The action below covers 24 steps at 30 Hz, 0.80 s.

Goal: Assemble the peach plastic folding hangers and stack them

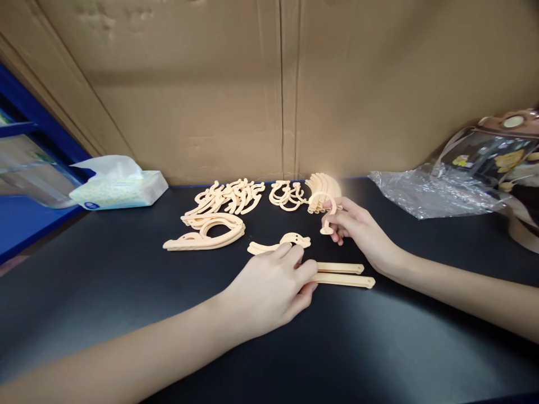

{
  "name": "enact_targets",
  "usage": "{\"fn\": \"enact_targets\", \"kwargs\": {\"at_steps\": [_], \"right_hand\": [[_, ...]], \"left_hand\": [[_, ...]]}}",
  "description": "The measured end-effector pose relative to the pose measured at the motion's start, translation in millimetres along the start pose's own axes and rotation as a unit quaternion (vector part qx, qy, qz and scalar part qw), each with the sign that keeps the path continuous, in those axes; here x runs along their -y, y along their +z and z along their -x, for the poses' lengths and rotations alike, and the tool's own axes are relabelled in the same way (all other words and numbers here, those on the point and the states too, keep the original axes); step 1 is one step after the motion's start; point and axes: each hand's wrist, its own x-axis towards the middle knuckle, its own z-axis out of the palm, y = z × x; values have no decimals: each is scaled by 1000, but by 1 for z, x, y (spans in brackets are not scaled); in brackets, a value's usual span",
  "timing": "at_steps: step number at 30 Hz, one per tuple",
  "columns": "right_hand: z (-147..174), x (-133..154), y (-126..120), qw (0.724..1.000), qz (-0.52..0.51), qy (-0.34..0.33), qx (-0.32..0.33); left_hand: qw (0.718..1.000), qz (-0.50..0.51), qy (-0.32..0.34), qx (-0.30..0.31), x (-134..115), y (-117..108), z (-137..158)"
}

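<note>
My left hand (275, 286) is closed over the left ends of two straight beige plastic bars (343, 279), which lie side by side on the black table. Just beyond its knuckles is a curved beige hanger piece (297, 240), partly hidden by the fingers. In my right hand (349, 221), pinched between thumb and fingers, is a curved beige hanger hook (326, 229) with a small flat foot at its lower end. Behind that hand stands a row of nested curved beige pieces (324, 182). Folded hanger pieces (214, 241) lie stacked left of my left hand.
Along the back lie a pile of curved beige arms (236, 196) and several loose hooks (286, 196). A tissue pack (122, 188) sits at the left. At the right are a clear plastic bag (433, 193) and a transparent handbag (497, 151). Cardboard (202, 101) walls the rear edge.
</note>
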Motion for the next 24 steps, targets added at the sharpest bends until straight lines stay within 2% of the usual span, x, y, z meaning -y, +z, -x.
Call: {"fn": "enact_targets", "kwargs": {"at_steps": [8,15,18,20,21,24], "right_hand": [[0,1,5,997,2,-27,72],[1,2,4,997,10,-13,77],[1,3,3,997,8,-12,75],[1,3,3,997,9,-11,76],[1,2,3,997,8,-9,76],[0,2,3,997,3,-5,78]], "left_hand": [[998,38,-43,-27,3,-1,9],[997,22,32,-62,9,-3,13],[990,116,3,-84,12,-8,15],[966,231,-62,-98,15,-13,15],[944,293,-106,-105,16,-16,15],[845,470,-229,-112,21,-24,11]]}}
